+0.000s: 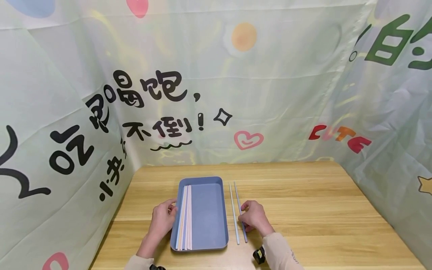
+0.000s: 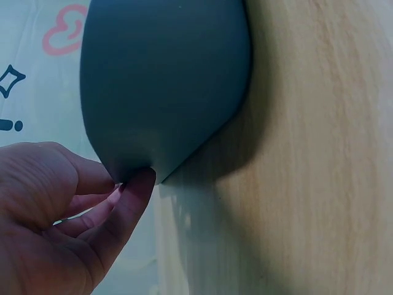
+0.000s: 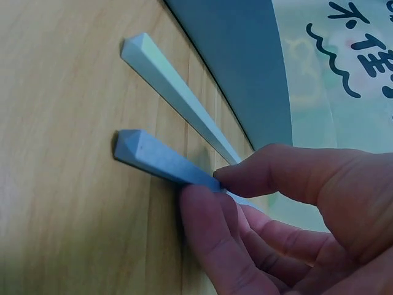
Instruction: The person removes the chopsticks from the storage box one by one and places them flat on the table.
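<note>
My left hand (image 1: 163,217) grips the left rim of a blue rectangular tray (image 1: 209,217), thumb and fingers at the edge. Inside the tray, several pastel chopsticks (image 1: 186,217) lie side by side along its left wall. To the right of the tray, my right hand (image 1: 255,217) pinches a blue chopstick (image 3: 159,157) between thumb and fingers, partly covering its middle in the head view. A pale green chopstick (image 3: 178,92) lies on the table between that one and the tray, roughly parallel to it.
The wooden table (image 1: 314,217) extends to both sides of the tray. Printed cloth (image 1: 209,86) hangs behind it and along the left and right sides. A dark wrist device (image 1: 259,255) sits by the right sleeve (image 1: 280,251).
</note>
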Action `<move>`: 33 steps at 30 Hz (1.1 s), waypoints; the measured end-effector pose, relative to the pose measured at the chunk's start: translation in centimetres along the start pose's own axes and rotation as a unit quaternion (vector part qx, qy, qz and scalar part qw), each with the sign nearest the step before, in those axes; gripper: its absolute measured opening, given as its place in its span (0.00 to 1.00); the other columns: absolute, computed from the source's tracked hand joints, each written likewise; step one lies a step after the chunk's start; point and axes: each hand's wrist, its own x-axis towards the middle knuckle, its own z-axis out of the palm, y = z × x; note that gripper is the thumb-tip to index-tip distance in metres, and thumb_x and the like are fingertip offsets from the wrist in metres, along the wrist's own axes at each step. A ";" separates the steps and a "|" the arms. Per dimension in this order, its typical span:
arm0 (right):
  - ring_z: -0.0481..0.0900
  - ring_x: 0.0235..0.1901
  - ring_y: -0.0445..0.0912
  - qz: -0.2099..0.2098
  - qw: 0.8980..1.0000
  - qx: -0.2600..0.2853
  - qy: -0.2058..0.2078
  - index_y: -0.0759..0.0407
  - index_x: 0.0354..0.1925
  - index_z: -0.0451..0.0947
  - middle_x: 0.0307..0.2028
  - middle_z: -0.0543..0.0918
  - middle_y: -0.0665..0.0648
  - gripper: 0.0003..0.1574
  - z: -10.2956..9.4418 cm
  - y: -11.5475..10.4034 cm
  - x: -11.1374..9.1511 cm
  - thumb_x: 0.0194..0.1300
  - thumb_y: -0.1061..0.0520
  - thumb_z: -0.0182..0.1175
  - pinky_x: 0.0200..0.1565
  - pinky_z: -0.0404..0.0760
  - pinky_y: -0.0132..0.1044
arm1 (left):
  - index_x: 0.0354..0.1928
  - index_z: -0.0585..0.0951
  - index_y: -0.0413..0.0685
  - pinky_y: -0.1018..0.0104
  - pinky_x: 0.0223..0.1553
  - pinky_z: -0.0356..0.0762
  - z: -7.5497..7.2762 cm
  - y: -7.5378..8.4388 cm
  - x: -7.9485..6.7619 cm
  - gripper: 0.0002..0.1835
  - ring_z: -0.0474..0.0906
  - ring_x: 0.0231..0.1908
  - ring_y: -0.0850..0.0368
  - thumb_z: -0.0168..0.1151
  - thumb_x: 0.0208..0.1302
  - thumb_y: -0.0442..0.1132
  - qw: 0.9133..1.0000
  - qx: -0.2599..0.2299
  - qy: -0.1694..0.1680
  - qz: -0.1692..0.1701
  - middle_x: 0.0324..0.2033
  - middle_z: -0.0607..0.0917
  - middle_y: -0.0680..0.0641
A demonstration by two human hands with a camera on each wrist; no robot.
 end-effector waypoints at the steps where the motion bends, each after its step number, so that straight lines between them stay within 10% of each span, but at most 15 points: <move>1: 0.79 0.16 0.46 -0.001 1.000 0.001 0.000 0.69 0.43 0.77 0.20 0.78 0.57 0.19 0.0 0.0 0.0 0.51 0.74 0.66 0.20 0.85 0.41 | 0.57 0.85 0.33 0.71 0.28 0.77 0.0 0.0 0.0 0.17 0.80 0.30 0.59 0.66 0.68 0.26 1.000 0.000 0.000 0.001 0.32 0.88 0.44; 17: 0.78 0.14 0.45 -0.024 0.999 -0.020 0.011 0.70 0.45 0.78 0.16 0.80 0.57 0.18 -0.2 -1.3 -0.1 0.53 0.70 0.66 0.20 0.82 0.38 | 0.58 0.84 0.32 0.72 0.26 0.76 -0.1 0.0 -0.1 0.17 0.79 0.28 0.60 0.65 0.68 0.26 1.000 -0.007 -0.006 -0.001 0.32 0.88 0.44; 33: 0.83 0.18 0.48 -0.035 0.995 0.089 -0.035 0.73 0.51 0.79 0.25 0.81 0.59 0.23 0.7 -4.8 -0.4 0.54 0.70 0.63 0.28 0.89 0.48 | 0.58 0.84 0.32 0.71 0.26 0.76 -0.1 0.0 -0.1 0.17 0.79 0.28 0.60 0.65 0.69 0.26 1.000 -0.011 -0.007 -0.002 0.32 0.87 0.45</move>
